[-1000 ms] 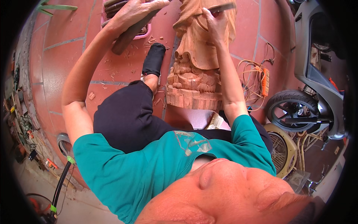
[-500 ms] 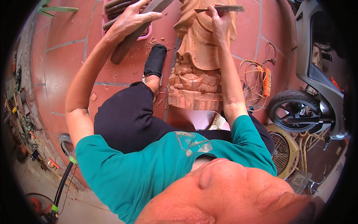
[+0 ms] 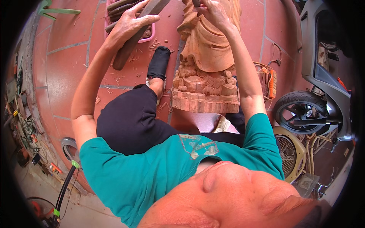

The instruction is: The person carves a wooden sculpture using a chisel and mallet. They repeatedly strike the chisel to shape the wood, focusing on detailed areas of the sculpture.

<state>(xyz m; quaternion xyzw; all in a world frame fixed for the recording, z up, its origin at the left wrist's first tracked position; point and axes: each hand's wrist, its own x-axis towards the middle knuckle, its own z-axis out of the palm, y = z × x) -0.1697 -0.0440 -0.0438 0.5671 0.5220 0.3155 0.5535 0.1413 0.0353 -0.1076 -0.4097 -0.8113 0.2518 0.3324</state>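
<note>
My left hand (image 3: 131, 26) is closed around a long dark wooden bar (image 3: 127, 55), its thumb lying along the near side. The bar slants from the top edge down toward my left foot. My right hand (image 3: 215, 14) pinches a chisel (image 3: 196, 3) at the top edge; only a short dark piece of it shows, the rest being out of the picture. Below that hand lies a carved wooden statue (image 3: 207, 53), with robe folds and a jagged, rough-cut base (image 3: 205, 103) toward me.
A pink basket (image 3: 153, 33) with several dark-handled tools stands behind my left hand. Wood chips litter the red tiles (image 3: 68, 64) by my foot. An orange power strip (image 3: 272, 84) with tangled cord, a motorbike wheel (image 3: 300, 113) and a fan (image 3: 291, 152) are at the right.
My right hand has moved up and slightly left, turning the chisel so that most of it leaves the picture. My left hand and the bar have shifted only a little.
</note>
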